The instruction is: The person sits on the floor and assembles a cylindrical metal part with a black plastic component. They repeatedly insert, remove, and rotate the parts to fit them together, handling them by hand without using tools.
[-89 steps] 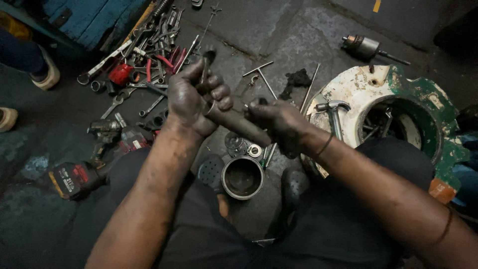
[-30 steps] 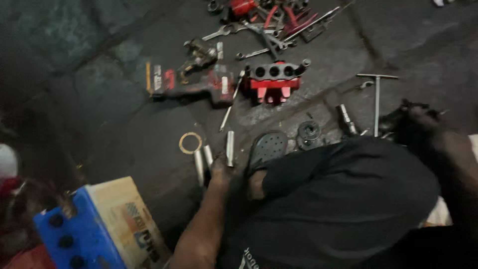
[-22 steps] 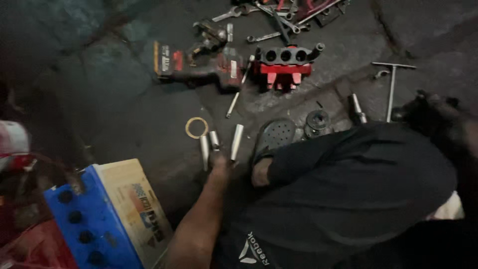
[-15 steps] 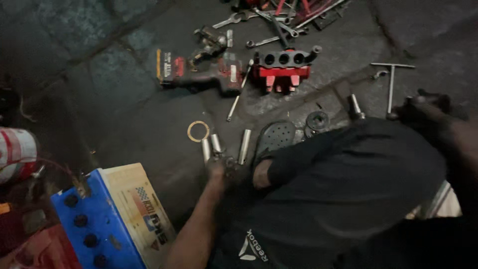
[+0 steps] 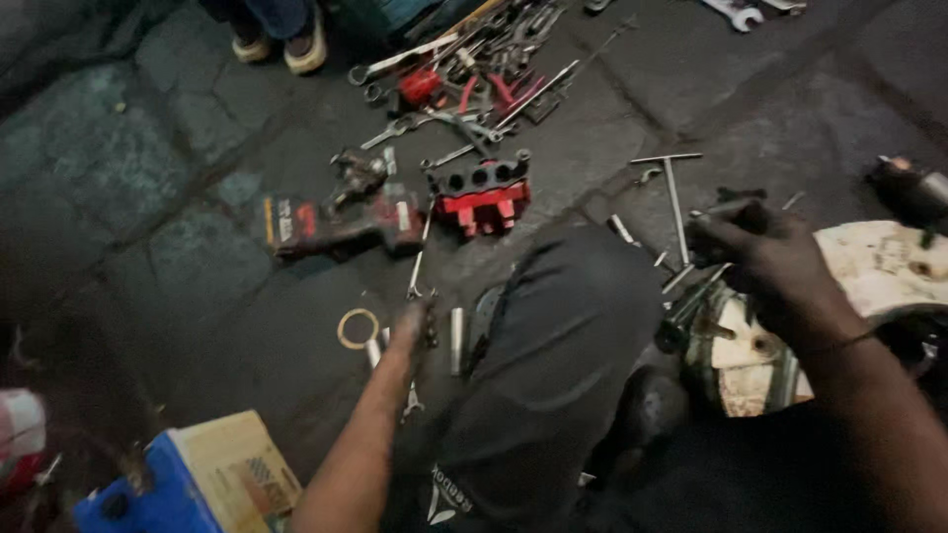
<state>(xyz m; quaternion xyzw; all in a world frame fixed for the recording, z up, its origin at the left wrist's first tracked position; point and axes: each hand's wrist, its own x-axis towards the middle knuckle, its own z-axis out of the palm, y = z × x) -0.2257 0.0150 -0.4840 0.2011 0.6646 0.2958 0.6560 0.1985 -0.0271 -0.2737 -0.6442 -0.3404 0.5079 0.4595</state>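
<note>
Your left hand (image 5: 413, 321) reached down to the stone floor (image 5: 148, 227) beside your dark-trousered knee (image 5: 563, 326), its fingers closing around a small metal pin (image 5: 431, 326) — whether it was fully gripped, I cannot tell through the blur. A shiny steel cylinder (image 5: 456, 341) lay just beside that hand, with a brass ring (image 5: 356, 328) on its other side. Beyond them sat a red brake caliper (image 5: 481, 192) and a cordless impact tool (image 5: 331, 222), then a heap of spanners (image 5: 444, 69). Your right hand (image 5: 765, 252) was clenched on a dark, greasy tool (image 5: 726, 209) above a white, paint-chipped wheel hub (image 5: 869, 286), with a T-handle wrench (image 5: 671, 188) near it. The knee hid the floor between your hands — a blue-topped battery (image 5: 188, 479) stood at the near left.
</note>
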